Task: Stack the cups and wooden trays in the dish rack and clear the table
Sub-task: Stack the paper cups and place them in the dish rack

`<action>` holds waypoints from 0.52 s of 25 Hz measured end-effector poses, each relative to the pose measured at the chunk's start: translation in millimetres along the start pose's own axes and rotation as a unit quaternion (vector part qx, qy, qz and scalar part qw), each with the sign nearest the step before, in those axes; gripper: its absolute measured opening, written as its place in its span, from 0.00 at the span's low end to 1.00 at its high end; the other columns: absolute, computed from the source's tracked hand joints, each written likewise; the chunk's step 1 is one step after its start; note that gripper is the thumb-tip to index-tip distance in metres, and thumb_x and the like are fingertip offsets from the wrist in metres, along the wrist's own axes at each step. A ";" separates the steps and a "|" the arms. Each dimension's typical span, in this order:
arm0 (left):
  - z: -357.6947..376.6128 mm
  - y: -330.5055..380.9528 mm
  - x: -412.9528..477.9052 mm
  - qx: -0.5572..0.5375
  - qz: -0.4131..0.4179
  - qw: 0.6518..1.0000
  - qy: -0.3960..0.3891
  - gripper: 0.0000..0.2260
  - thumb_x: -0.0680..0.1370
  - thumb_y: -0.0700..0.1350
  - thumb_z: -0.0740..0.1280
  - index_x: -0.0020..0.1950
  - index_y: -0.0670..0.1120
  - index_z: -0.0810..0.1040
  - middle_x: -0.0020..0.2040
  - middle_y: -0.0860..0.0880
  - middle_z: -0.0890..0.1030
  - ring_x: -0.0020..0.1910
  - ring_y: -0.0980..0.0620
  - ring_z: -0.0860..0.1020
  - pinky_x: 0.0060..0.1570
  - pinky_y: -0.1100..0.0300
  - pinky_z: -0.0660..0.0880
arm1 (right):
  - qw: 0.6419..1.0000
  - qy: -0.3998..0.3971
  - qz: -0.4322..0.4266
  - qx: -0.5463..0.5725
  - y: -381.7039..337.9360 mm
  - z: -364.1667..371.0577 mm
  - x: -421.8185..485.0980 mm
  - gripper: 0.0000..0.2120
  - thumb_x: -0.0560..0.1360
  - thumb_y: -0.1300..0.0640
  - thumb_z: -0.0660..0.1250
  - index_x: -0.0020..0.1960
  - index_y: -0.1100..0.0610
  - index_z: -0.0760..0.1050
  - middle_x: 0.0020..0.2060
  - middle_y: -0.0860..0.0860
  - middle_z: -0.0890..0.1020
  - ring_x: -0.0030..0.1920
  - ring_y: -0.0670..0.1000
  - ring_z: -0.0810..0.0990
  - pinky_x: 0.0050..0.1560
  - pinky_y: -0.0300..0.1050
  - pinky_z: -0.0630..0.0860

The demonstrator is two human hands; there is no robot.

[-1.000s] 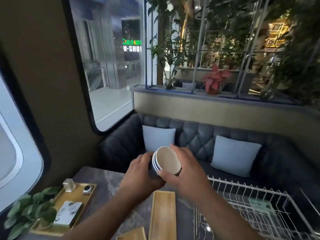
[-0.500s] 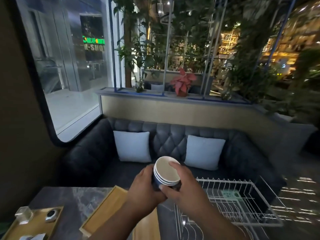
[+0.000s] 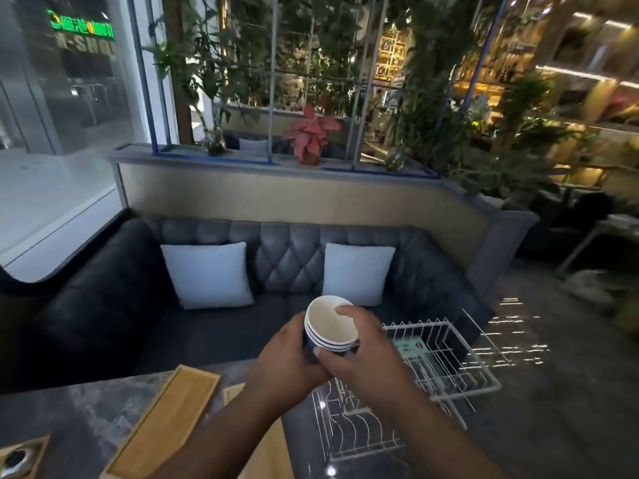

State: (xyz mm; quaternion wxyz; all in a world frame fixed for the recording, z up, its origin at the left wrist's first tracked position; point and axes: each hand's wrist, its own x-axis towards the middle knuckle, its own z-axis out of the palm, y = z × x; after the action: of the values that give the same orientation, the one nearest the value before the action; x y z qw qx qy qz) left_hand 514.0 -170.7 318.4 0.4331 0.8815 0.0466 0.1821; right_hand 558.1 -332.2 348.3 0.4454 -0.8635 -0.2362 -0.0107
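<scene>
Both your hands hold a stack of cups [image 3: 331, 328] in the air, above the near edge of the table [image 3: 62, 416] and just left of the rack [image 3: 446, 361]. The stack shows three white rims nested one in another over a dark blue body, and it is tilted so that the pale inside of the top cup faces you. Your left hand [image 3: 285, 357] wraps the stack's left side and base. Your right hand [image 3: 363, 350] closes on it from the right, with the thumb pressed on the dark body and a fingertip hooked over the top rim.

The rack is white wire and stands on the right part of the table. Its upright dividers show below your right forearm, and a pale green card lies inside it. What else it holds cannot be told.

Two trays lie on the dark marbled table. One long wooden tray [image 3: 166, 420] lies at a slant, left of your left forearm. A second tray [image 3: 266, 454] lies largely hidden under that forearm. At the lower left corner, the end of a third tray [image 3: 24, 458] carries a small dark object.

Behind the table runs a dark quilted sofa [image 3: 287, 261] with two white cushions [image 3: 207, 274].
</scene>
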 end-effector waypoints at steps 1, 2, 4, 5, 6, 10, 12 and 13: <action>5.2 2.1 4.6 0.000 0.003 1.000 -0.005 0.36 0.63 0.59 0.79 0.70 0.59 0.71 0.61 0.62 0.79 0.58 0.64 0.79 0.53 0.68 0.75 | 1.000 0.007 0.001 -0.007 5.4 -3.5 3.2 0.34 0.62 0.34 0.73 0.65 0.30 0.64 0.62 0.32 0.72 0.57 0.37 0.76 0.55 0.42 0.77; 10.0 4.4 9.8 0.003 0.006 1.000 -0.010 0.36 0.63 0.59 0.78 0.70 0.59 0.71 0.62 0.62 0.79 0.59 0.63 0.78 0.55 0.65 0.76 | 1.000 0.011 0.002 -0.011 10.7 -7.1 7.0 0.35 0.62 0.34 0.73 0.65 0.30 0.63 0.62 0.33 0.73 0.57 0.38 0.77 0.54 0.41 0.76; 20.3 9.7 21.8 0.014 0.016 1.000 -0.021 0.37 0.63 0.60 0.78 0.71 0.60 0.70 0.63 0.63 0.79 0.60 0.63 0.78 0.57 0.59 0.78 | 1.000 0.020 0.010 0.001 22.4 -16.1 16.2 0.35 0.62 0.35 0.74 0.65 0.30 0.62 0.60 0.35 0.75 0.56 0.38 0.77 0.51 0.38 0.75; 26.0 11.7 27.8 0.021 0.019 0.999 -0.025 0.37 0.63 0.61 0.77 0.71 0.60 0.70 0.63 0.62 0.79 0.59 0.63 0.78 0.57 0.57 0.79 | 1.000 0.024 0.013 0.013 29.1 -21.9 21.5 0.36 0.61 0.35 0.75 0.65 0.28 0.62 0.58 0.35 0.77 0.55 0.37 0.78 0.50 0.37 0.75; 33.3 13.1 33.7 0.031 0.018 0.999 -0.027 0.36 0.64 0.62 0.77 0.70 0.60 0.71 0.62 0.62 0.79 0.59 0.62 0.79 0.57 0.55 0.79 | 0.999 0.028 0.015 0.025 36.7 -29.1 27.0 0.37 0.61 0.35 0.75 0.64 0.26 0.61 0.56 0.33 0.77 0.55 0.36 0.78 0.50 0.37 0.75; 67.9 4.7 41.7 0.107 -0.012 0.994 -0.026 0.36 0.68 0.66 0.71 0.73 0.56 0.70 0.70 0.56 0.76 0.66 0.55 0.76 0.65 0.56 0.74 | 0.998 0.028 0.022 0.058 69.1 -53.8 42.7 0.44 0.60 0.34 0.76 0.69 0.25 0.56 0.59 0.32 0.76 0.59 0.41 0.79 0.58 0.45 0.78; 89.9 -5.8 40.1 0.153 -0.039 0.987 -0.027 0.37 0.69 0.65 0.71 0.76 0.55 0.67 0.77 0.54 0.70 0.72 0.52 0.71 0.68 0.58 0.69 | 0.998 0.017 0.032 0.058 90.3 -62.2 48.7 0.48 0.60 0.34 0.77 0.74 0.31 0.56 0.64 0.38 0.76 0.62 0.45 0.78 0.63 0.51 0.78; 99.5 -11.5 38.5 0.170 -0.055 0.983 -0.030 0.38 0.70 0.64 0.71 0.77 0.56 0.65 0.80 0.53 0.66 0.75 0.52 0.68 0.70 0.57 0.67 | 0.998 0.012 0.036 0.058 100.0 -64.4 51.5 0.49 0.61 0.34 0.77 0.76 0.34 0.57 0.66 0.39 0.75 0.63 0.45 0.77 0.64 0.52 0.77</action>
State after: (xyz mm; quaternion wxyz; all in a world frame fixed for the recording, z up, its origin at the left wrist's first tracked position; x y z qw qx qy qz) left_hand 586.6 -228.6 264.7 0.2875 0.9434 0.1126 0.1207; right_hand 657.9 -410.7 322.5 0.4976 -0.8441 -0.1995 0.0086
